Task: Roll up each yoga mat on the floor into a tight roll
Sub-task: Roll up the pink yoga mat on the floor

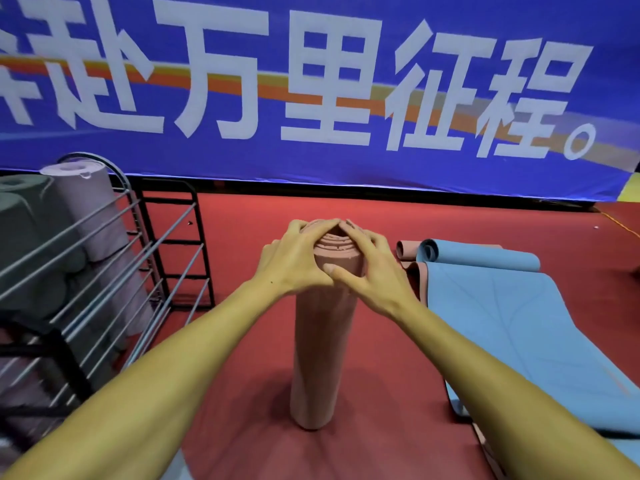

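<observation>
A pink yoga mat (320,344), rolled into a tube, stands upright on the red floor (249,393) in the middle of the view. Both hands wrap its top end. My left hand (294,258) grips the left side of the top, fingers curled over the rim. My right hand (367,268) grips the right side, thumb across the front. The spiral layers show between my fingers. To the right a blue yoga mat (495,323) lies flat with its far end curled over, on top of another pink mat (408,251).
A metal rack (114,271) on the left holds several rolled mats, grey-green and mauve. A black shelf frame (173,237) stands behind it. A big blue banner (311,91) with white characters hangs along the back.
</observation>
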